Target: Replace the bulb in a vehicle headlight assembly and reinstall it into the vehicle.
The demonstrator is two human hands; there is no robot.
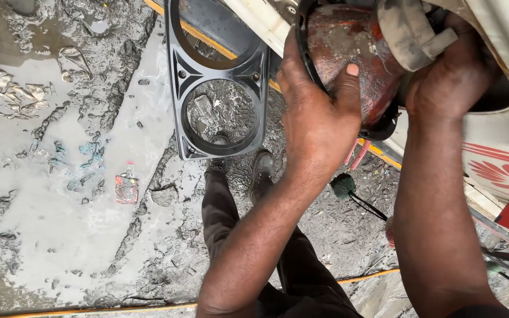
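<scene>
The pale vehicle body [502, 53] fills the upper right. Set in its opening sits the round reddish lamp housing [354, 53]. The left hand [316, 112] lies spread across its lower face, fingers curled on the rim; the right hand [449, 76] grips its right side. A black two-ring bezel [219, 88] hangs left of the lamp.

Looks like an outdoor roadside vehicle repair spot, not a proper garage. The ground [60, 194] on the left of the frame is wet mud with puddles and trampled litter. A black twin-ring lamp bezel [218, 82] leans at top centre, and a painted vehicle body [502, 159] with a worn reddish headlamp housing [354, 53] fills the upper right. Loose wires [363, 206] dangle below it.
</scene>
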